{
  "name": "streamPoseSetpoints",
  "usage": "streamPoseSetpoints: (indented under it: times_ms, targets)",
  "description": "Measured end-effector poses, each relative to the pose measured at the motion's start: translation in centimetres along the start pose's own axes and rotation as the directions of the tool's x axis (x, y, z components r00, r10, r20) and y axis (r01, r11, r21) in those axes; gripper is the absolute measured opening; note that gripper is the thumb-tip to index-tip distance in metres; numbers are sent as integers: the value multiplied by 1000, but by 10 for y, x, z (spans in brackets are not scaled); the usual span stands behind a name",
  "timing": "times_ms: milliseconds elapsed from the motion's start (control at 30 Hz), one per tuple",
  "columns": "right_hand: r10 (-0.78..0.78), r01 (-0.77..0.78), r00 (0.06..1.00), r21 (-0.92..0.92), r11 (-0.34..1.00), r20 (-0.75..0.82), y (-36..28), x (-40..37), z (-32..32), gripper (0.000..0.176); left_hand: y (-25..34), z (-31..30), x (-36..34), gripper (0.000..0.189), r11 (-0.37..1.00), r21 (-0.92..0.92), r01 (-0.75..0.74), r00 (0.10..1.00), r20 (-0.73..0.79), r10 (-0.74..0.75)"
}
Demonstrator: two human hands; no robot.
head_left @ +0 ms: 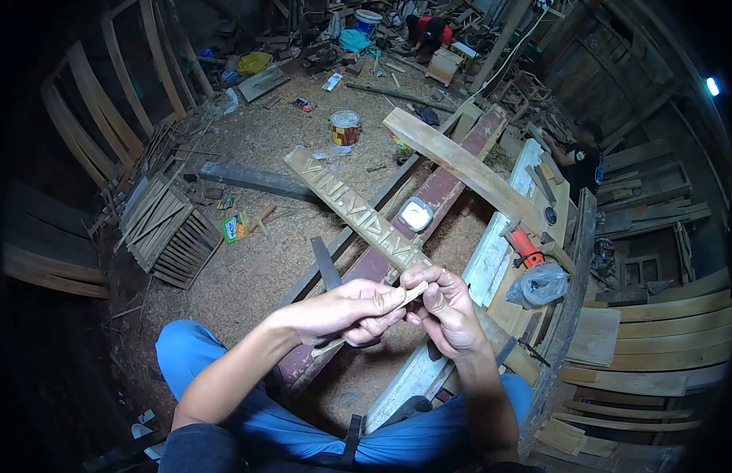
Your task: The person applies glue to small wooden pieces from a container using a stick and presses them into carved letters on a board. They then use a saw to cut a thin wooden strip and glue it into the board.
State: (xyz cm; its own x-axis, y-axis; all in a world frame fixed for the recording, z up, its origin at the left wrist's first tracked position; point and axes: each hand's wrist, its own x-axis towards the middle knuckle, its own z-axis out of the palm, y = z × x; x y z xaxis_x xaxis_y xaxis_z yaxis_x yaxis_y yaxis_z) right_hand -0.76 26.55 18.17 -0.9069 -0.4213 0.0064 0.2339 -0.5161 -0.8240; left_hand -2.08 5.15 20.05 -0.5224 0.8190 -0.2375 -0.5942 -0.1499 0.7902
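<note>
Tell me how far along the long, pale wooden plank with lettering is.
Letters along the visible upper stretch of the plank look formed. In hand is a thin, pale wooden strip, held by the left hand and right hand. Any lettering left is hard to judge: the hands hide part of the plank.

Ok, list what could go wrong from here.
The thin wooden strip held between the left hand and right hand might snap or leave splinters, as the fingers are bare.
The lit lamp sits right beside the carved board, so a nudge to the board could knock it.
The orange power tool might slip if the planks under it shift.
</note>
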Motion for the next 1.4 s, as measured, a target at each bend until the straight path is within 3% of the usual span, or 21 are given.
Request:
streamPoseSetpoints:
  times_ms: [67, 100, 233, 333, 533, 600, 700, 733, 900, 1000, 1100, 1300, 1400]
  targets:
    - [-5, 5, 1000, -20, 1000, 0, 2, -1, -3, 24, -8, -6, 0, 36, 974, -213, 76, 996, 58, -65]
    - [-10, 10, 1000, -40, 999, 0, 2, -1, -4, 23, -7, -5, 0, 36, 974, -214, 75, 996, 58, -64]
    - [-22, 20, 998, -24, 1000, -52, 0, 0, 0, 17, -1, -3, 1, 35, 991, -136, 7, 999, 35, -2]
    - [-109, 104, 993, -85, 991, -53, -2, 1, 2, 17, -3, -5, 4, 37, 996, 60, -71, 997, -33, 73]
    - [-114, 126, 991, -237, 963, 65, -8, 0, 3, 22, 3, -3, -2, 40, 943, 308, -126, 989, -37, 144]
    - [-199, 246, 965, -327, 912, 171, -7, 1, 1, 24, 0, -5, -3, 39, 935, 331, -128, 989, -27, 145]
    - [-145, 191, 976, -309, 932, 165, -11, -1, 5, 26, -6, -8, -2, 38, 909, 384, -165, 982, -25, 188]
    - [-86, 139, 976, -269, 953, 199, -10, -3, -3, 19, -8, -8, -2, 37, 888, 415, -197, 973, -26, 228]
    - [-81, 154, 967, -301, 941, 242, -13, -6, 6, 18, -5, -2, -8, 37, 913, 376, -159, 984, -16, 178]
    - [-75, 152, 970, -338, 929, 232, -12, -7, 8, 18, -2, 1, -12, 37, 924, 375, -74, 988, -100, 120]
    - [-62, 125, 981, -360, 925, 183, -12, -7, 15, 26, 2, 2, -14, 38, 924, 375, -82, 990, -77, 119]
    - [0, 65, 977, -301, 951, 211, -12, -8, 5, 18, 6, 1, -14, 39, 924, 377, -59, 994, -67, 91]
    - [-107, 201, 954, -333, 921, 278, -11, -5, 2, 15, 6, 1, -12, 40, 924, 368, -99, 994, -13, 112]
